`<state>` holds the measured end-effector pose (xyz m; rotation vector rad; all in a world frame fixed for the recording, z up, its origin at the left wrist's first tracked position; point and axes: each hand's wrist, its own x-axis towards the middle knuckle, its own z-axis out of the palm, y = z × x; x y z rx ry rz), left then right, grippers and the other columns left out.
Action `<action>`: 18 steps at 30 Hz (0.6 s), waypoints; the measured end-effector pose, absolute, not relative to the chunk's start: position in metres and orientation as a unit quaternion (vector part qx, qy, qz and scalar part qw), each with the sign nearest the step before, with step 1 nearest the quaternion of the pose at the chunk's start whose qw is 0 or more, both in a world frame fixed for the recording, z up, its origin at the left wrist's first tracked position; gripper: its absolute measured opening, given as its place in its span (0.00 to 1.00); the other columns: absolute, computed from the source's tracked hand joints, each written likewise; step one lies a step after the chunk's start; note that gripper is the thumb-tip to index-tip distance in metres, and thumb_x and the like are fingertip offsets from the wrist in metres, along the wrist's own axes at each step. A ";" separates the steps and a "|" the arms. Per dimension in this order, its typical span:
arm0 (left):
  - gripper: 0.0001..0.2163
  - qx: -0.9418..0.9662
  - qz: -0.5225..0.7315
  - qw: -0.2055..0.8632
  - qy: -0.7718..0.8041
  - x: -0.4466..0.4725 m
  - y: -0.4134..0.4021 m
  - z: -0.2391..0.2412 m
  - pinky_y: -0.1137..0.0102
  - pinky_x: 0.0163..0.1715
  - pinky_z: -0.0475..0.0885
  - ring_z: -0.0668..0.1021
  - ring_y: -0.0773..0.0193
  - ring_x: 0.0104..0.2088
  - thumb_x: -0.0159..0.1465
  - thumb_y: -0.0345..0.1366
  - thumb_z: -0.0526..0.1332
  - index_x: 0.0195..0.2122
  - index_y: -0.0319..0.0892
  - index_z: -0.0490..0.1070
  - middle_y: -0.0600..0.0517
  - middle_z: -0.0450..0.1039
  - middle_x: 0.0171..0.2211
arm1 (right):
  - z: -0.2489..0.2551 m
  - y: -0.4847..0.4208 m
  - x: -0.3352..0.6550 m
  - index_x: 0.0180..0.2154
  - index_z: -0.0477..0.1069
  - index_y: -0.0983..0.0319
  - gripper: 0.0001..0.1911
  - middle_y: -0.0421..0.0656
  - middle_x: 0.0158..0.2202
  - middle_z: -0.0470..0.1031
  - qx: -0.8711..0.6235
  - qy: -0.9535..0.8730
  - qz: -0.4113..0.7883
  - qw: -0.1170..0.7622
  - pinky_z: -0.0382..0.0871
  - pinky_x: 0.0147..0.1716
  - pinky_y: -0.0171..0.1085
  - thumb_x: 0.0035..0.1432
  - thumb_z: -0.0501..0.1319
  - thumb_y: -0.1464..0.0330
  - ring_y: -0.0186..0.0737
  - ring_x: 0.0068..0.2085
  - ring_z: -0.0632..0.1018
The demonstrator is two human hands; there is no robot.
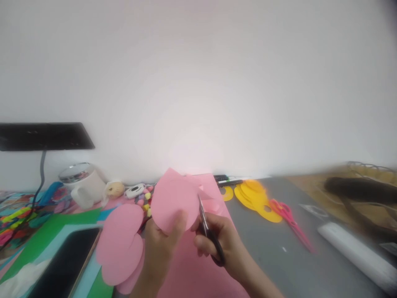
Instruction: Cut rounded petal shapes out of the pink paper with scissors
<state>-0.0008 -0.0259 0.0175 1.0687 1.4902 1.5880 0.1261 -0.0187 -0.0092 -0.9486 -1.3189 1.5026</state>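
Observation:
My left hand (164, 240) is closed on a piece of pink paper (173, 203), its thumb on the front face. The paper has a rounded outline, with a pointed corner at its top and a strip hanging off to the right. In my right hand (220, 236) are black-handled scissors (207, 225), their blades pointing up at the paper's right edge. Rounded pink paper cutouts (120, 236) lie overlapping to the left of my left hand. Beneath both hands spreads a larger pink sheet (192, 269).
Yellow paper cutouts (254, 196) and pink scissors (293, 225) lie to the right on the grey mat (266, 260). A white power strip (356, 256) is farther right. At left are a phone (66, 265), a white lidded mug (85, 184) and green paper (56, 231).

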 end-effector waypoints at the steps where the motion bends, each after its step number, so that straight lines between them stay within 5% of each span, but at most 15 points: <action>1: 0.12 0.412 0.613 0.351 0.575 -0.001 -0.026 0.017 0.69 0.26 0.70 0.75 0.60 0.26 0.49 0.44 0.65 0.21 0.41 0.67 0.55 0.68 0.18 | -0.009 -0.019 0.126 0.29 0.69 0.63 0.10 0.34 0.17 0.66 -0.385 -0.532 0.608 0.446 0.63 0.19 0.29 0.45 0.66 0.66 0.30 0.19 0.67; 4: 0.13 0.409 0.618 0.356 0.569 -0.002 -0.025 0.015 0.69 0.25 0.70 0.75 0.60 0.25 0.49 0.44 0.65 0.19 0.43 0.65 0.57 0.63 0.15 | -0.009 -0.020 0.126 0.29 0.69 0.63 0.10 0.34 0.17 0.66 -0.386 -0.532 0.610 0.443 0.63 0.20 0.30 0.46 0.67 0.65 0.30 0.19 0.67; 10: 0.14 0.401 0.619 0.349 0.578 -0.002 -0.024 0.010 0.68 0.24 0.70 0.76 0.59 0.25 0.49 0.46 0.65 0.22 0.40 0.69 0.51 0.73 0.21 | -0.008 -0.020 0.125 0.28 0.70 0.63 0.11 0.34 0.16 0.65 -0.390 -0.531 0.608 0.443 0.63 0.19 0.30 0.45 0.68 0.64 0.30 0.18 0.67; 18: 0.12 0.413 0.617 0.372 0.557 -0.009 -0.022 0.006 0.70 0.23 0.67 0.73 0.61 0.25 0.48 0.43 0.67 0.19 0.41 0.67 0.54 0.68 0.17 | -0.010 -0.020 0.126 0.28 0.69 0.63 0.10 0.33 0.16 0.66 -0.389 -0.529 0.612 0.441 0.60 0.17 0.29 0.45 0.66 0.65 0.30 0.17 0.68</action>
